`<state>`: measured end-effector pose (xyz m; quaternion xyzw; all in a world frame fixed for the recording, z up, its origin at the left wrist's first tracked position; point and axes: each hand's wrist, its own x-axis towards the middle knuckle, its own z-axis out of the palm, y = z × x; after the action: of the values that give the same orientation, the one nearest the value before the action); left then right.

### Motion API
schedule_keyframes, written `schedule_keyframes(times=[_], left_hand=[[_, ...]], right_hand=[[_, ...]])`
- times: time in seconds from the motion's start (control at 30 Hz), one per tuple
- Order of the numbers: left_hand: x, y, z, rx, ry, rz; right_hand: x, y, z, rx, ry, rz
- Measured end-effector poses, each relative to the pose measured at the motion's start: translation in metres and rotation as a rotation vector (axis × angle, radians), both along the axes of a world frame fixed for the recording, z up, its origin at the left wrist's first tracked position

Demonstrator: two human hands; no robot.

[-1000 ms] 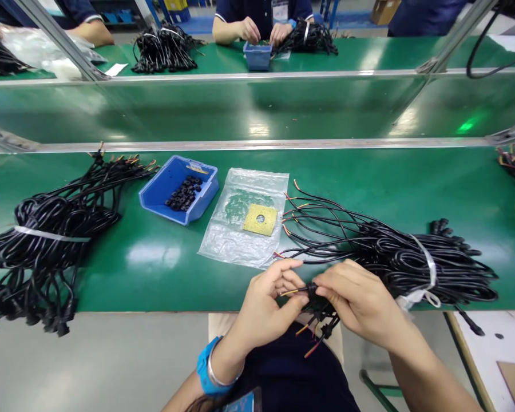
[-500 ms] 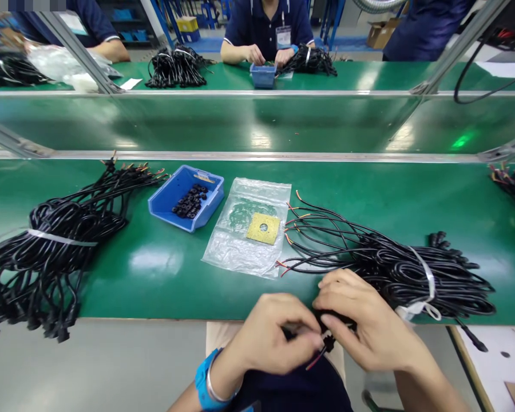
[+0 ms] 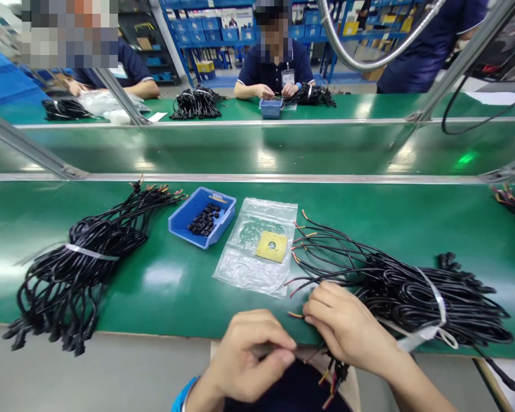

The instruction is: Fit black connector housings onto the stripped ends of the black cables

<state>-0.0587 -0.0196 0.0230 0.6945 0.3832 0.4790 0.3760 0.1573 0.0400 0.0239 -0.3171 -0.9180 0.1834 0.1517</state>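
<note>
My left hand (image 3: 257,355) hovers at the table's front edge, thumb and forefinger brought together; anything between their tips is too small to make out. To its right, my right hand (image 3: 343,326) is closed on a black cable, whose stripped red and yellow wire end (image 3: 296,315) sticks out past the fingertips. Below that hand, above my lap, hang several cable ends (image 3: 337,375) with black pieces and coloured wires, partly hidden by the hand. A tied bundle of black cables (image 3: 412,286) lies beside my right hand, its loose wire ends pointing left.
A blue bin (image 3: 182,234) holds small black parts (image 3: 205,220). A clear plastic bag (image 3: 249,274) with a yellow square sponge (image 3: 272,246) lies beside it. Another tied cable bundle (image 3: 90,252) lies left. Metal framing (image 3: 240,178) runs behind; co-workers sit across.
My hands have parted: the left has moved left and down, and the right has come to a wire end at the table edge. Several cable ends now show beneath it. The view has tilted up.
</note>
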Motion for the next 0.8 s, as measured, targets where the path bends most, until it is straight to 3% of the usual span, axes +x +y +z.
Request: schedule_keyframes(times=[0.13,0.2,0.27,0.37,0.47,0.7,0.8], left_hand=[[-0.067,0.025,0.024,0.071,0.297,0.357],[-0.1,0.049,0.039,0.012,0.522,0.597],[-0.125,0.077,0.051,-0.116,0.879,0.711],[-0.141,0.119,0.057,-0.19,1.054,0.665],[-0.138,0.146,0.051,-0.247,1.171,0.564],[-0.131,0.167,0.041,-0.274,1.282,0.419],[-0.132,0.174,0.041,-0.297,1.303,0.434]], right_hand=[[0.004,-0.001,-0.005,0.006,0.089,0.015],[0.005,0.0,-0.013,0.072,0.133,0.035],[0.004,0.002,-0.02,0.108,0.169,0.051],[0.005,0.002,-0.029,0.116,0.197,0.033],[0.006,0.002,-0.032,0.132,0.204,0.019],[0.003,0.003,-0.027,0.178,0.187,0.006],[0.002,0.004,-0.028,0.182,0.184,0.002]])
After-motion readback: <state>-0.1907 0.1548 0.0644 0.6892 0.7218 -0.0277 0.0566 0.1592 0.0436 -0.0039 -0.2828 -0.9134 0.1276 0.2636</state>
